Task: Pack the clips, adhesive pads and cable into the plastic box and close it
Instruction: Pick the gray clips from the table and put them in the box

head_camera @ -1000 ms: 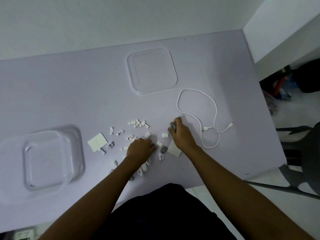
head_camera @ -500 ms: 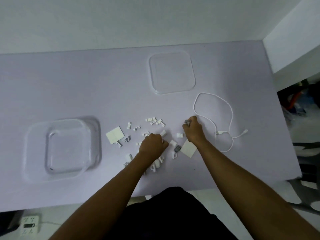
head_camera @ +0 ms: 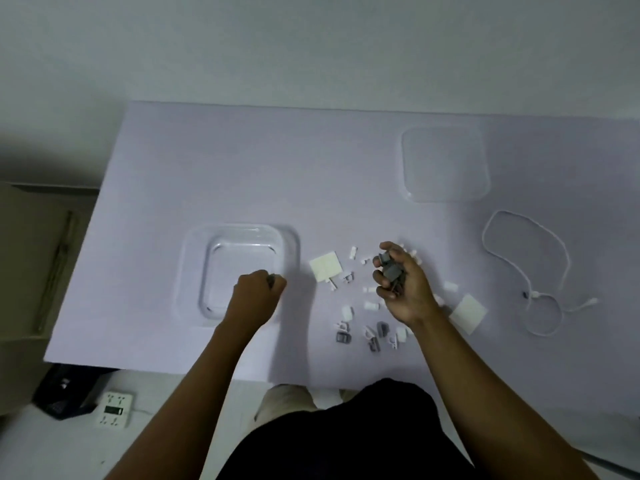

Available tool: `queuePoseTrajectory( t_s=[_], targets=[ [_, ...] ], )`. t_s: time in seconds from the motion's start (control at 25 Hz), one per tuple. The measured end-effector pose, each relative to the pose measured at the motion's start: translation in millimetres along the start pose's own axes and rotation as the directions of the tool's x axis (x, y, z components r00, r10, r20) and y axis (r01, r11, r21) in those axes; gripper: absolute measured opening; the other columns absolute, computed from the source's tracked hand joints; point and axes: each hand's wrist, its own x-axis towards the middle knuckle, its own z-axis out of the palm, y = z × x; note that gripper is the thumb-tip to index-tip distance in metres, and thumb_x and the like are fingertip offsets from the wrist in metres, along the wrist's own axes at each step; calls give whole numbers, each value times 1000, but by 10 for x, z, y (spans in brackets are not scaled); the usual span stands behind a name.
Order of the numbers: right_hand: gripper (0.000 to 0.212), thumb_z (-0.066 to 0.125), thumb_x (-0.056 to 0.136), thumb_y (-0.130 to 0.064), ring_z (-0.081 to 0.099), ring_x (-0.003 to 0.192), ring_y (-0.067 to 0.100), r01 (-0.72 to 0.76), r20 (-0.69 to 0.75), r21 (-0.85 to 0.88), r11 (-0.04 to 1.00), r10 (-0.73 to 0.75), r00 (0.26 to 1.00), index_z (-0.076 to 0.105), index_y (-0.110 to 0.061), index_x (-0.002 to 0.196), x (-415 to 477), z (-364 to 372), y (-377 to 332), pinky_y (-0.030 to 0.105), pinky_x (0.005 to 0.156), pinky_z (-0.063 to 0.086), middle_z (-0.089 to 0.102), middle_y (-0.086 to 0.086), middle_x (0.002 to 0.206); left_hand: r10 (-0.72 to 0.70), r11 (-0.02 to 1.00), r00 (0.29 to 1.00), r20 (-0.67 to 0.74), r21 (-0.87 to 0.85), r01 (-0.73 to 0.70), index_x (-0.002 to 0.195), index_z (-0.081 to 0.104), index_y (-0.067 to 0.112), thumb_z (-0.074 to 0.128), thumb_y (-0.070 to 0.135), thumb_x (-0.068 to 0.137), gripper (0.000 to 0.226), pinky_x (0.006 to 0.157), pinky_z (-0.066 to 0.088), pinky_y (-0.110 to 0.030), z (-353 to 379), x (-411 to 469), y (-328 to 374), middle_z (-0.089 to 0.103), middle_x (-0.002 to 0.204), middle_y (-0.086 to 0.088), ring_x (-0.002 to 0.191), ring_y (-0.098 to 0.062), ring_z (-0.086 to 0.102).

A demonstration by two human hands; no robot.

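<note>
Grey clips [head_camera: 390, 271] crowd the curled right hand [head_camera: 407, 294]; the left hand [head_camera: 254, 299] clenches a half-hidden dark piece [head_camera: 271, 279].

light: dim, cool | shadows: soft | focus: slightly blurred | edges: wide-angle bowed

Pale lilac tabletop [head_camera: 242, 161], far edge against a plain whitish wall [head_camera: 311, 46]. Light dim and even. Off the left edge, a brown cardboard box [head_camera: 27, 258]. Below the near-left corner, on pale floor [head_camera: 41, 445]: a dark crate [head_camera: 65, 393], with a white power strip [head_camera: 114, 409] just beside it.
</note>
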Motion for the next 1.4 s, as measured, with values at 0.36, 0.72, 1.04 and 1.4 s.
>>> queuePoseTrajectory(
  t_s=[0.36,0.72,1.04,1.4],
  targets=[
    [8,58,94,-20,37,42,12,26,-129,-121,992,-41,991,60,-17,86,237,1346,933,18,38,21,57,4,73,-107,989,955,276,131,72,90,63,3,48,33,90,33,68,42,-30,-123,554,-1158,65,94,-15,92,-35,64],
    [6,57,94,-21,48,50,20,-147,-316,-521,841,-30,948,61,-16,94,474,1884,1614,25,46,34,65,7,82,50,992,957,286,94,-80,105,56,2,46,28,92,31,82,47,-36,-126,557,-1361,60,110,-18,102,-34,59],
    [13,50,87,-21,55,68,25,-360,-408,-788,500,14,913,58,-14,94,940,1980,2079,27,47,44,61,9,86,137,952,923,-359,-210,-223,125,53,9,45,28,101,32,95,42,-38,-553,430,-1621,54,125,-11,114,-26,47],
    [24,60,90,-27,63,75,16,-184,-162,-926,328,92,982,64,-6,101,995,2312,2472,32,74,57,66,1,84,-163,713,986,16,-689,129,137,47,10,26,31,106,43,99,29,-22,-548,547,-1725,51,131,-2,115,-10,43]
  ],
)
